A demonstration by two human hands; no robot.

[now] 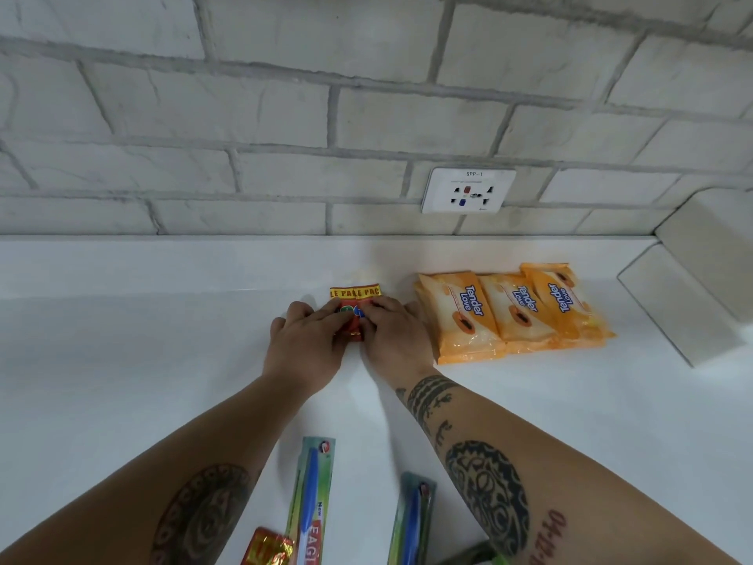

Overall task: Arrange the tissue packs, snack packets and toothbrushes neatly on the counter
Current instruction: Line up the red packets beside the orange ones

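Both hands are laid over the red snack packets on the white counter, near the back wall. Left hand is pressed flat on the left part of the packets, fingers extended, not clenched. Right hand is pressed on the right part, fingers curled slightly onto the wrapper. The two hands are touching or nearly so over the packets. Whether the packets are pinched or only held down can't be told, since the contact is covered by the hands.

Only the yellow-and-red top strip and a bit of red lower edge of the packets are seen; two appear to be set side by side, count not certain.

Just right of the right hand, three orange tissue packs are lined up in a row, overlapping each other, "Tender Love" print facing up. The nearest pack is close beside the right hand's outer edge.

Behind the hands, between the forearms, two packaged toothbrushes are laid lengthwise: the left toothbrush and the right toothbrush, apart from each other, both cut by the frame bottom. One more red foil packet is seen left of the left toothbrush, touching or just beside it.

Past the hands on the tiled wall, a wall socket is mounted.
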